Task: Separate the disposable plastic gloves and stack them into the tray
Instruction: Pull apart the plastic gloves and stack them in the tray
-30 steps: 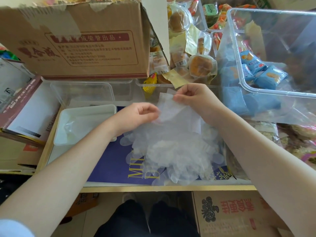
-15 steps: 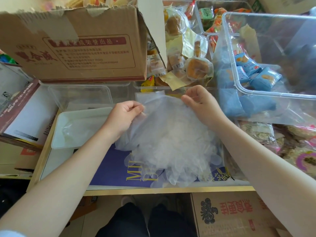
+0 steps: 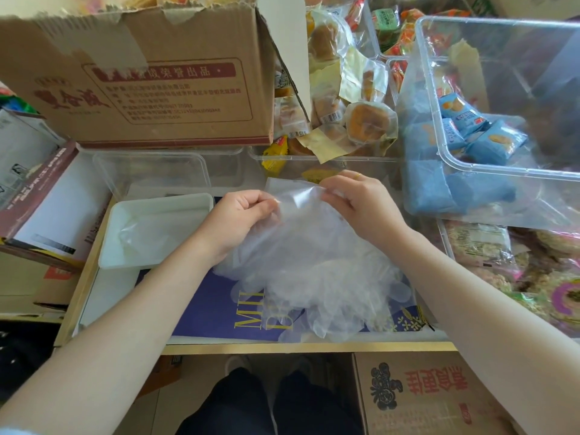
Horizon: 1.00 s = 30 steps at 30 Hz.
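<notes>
Above the glove pile [image 3: 314, 271], left hand [image 3: 241, 215] and right hand [image 3: 361, 205] each pinching one glove's cuff [image 3: 295, 196].

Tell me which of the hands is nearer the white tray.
Left. The left hand pinches the glove cuff just beside the right edge of the white tray; the right hand holds the cuff's other side, farther right.
</notes>
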{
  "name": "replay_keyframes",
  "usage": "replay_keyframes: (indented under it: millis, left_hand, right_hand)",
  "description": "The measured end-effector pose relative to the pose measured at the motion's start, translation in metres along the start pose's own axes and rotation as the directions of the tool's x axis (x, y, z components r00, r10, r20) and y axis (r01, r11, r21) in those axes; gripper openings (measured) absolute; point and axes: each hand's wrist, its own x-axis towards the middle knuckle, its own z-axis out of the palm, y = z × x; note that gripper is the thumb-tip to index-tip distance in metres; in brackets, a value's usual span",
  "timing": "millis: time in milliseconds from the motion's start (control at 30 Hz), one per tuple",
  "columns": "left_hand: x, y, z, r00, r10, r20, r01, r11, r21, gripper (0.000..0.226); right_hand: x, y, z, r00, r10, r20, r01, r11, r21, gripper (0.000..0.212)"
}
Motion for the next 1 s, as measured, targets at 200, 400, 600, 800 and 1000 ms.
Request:
replay_keyframes:
  millis: [200, 400, 600, 800, 1000]
  left_hand:
    - [0.002, 0.000, -0.002, 0.989, -0.075, -0.128, 0.076, 0.997, 0.004, 0.024]
    - [0.006, -0.005, -0.015, 0.853, 0.060, -0.519, 0.100, 0.956, 0.274, 0.024]
    - [-0.004, 0.011, -0.009, 0.792, 0.149, -0.592, -0.014, 0.974, 0.226, 0.027]
    - [-0.022, 0.017, 0.025, 0.921, 0.241, -0.306, -0.222, 0.970, 0.098, 0.025]
    - [-0.038, 0.025, 0.036, 0.963, 0.231, -0.139, -0.233, 0.972, -0.004, 0.022]
  right_hand:
    - [-0.007, -0.001, -0.006, 0.996, 0.091, -0.020, -0.091, 0.996, 0.023, 0.008]
    - [-0.007, 0.007, -0.019, 0.635, 0.758, 0.148, -0.746, 0.652, -0.137, 0.029]
    - [-0.010, -0.036, -0.025, 0.368, 0.750, 0.550, -0.903, 0.147, 0.405, 0.028]
    - [-0.002, -0.078, -0.029, 0.530, 0.537, 0.656, -0.738, -0.090, 0.669, 0.034]
    - [-0.002, -0.086, -0.029, 0.621, 0.609, 0.493, -0.676, 0.098, 0.730, 0.038]
